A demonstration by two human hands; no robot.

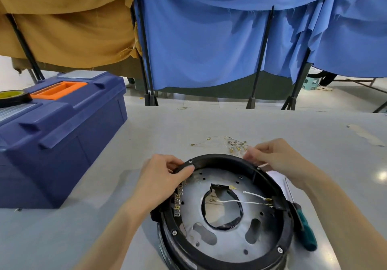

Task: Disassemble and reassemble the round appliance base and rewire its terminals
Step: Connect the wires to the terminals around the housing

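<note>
Low at frame centre on the bench (146, 135), the round appliance base (230, 241) sits open, its rim clamped by fingers of the left hand (165, 177), while right hand (274, 156) fingers pinch together, perhaps on a thin wire (262, 165), so steady the base and feed slowly.

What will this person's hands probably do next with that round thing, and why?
Probably the right hand brings the thin wire it seems to pinch down into the round base: the left hand grips the rim, two white wires are attached inside, and loose wires wait behind.
</note>
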